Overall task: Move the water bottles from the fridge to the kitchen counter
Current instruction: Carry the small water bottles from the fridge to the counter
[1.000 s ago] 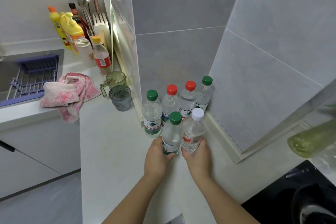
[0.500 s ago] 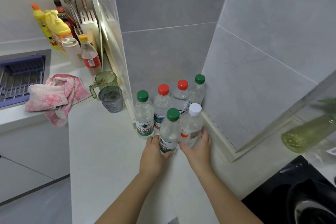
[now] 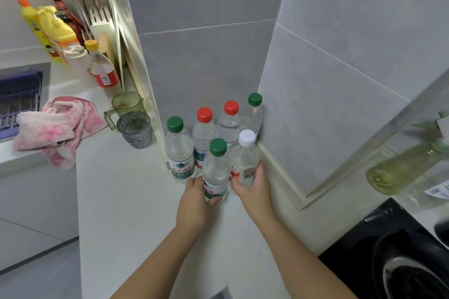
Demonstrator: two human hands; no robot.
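Over the last second the two front bottles have edged a little closer to the row behind them, and both hands keep their hold.

The left hand (image 3: pixel 194 198) has its fingers and thumb curled round the lower, labelled part of a green-capped bottle (image 3: pixel 215 172). The right hand (image 3: pixel 254 189) wraps a white-capped bottle (image 3: pixel 244 160) just below its orange-and-white label. Both bottles are clear plastic, full of water, upright and touching side by side low over the white counter (image 3: pixel 126 201). Whether their bases rest on it cannot be told.

Just behind them, four more clear water bottles stand in a line in the tiled corner. From left to right they are a green-capped one with a green label (image 3: pixel 178 150), two red-capped ones (image 3: pixel 203 133) (image 3: pixel 229 124) and another green-capped one (image 3: pixel 254 114) against the right wall.

To the right lies a black stove (image 3: pixel 388 250), and beyond it a bottle of yellowish liquid (image 3: pixel 401 170).

Further left on the counter a grey glass (image 3: pixel 134 131) stands just in front of a green mug (image 3: pixel 126 107), with a crumpled pink towel (image 3: pixel 56 128) beside them.

A blue rack (image 3: pixel 17 102) sits in the sink.

At the back are yellow detergent bottles (image 3: pixel 56 36), a red-labelled bottle (image 3: pixel 103 68) and a white holder (image 3: pixel 100 24) with ladles in it.
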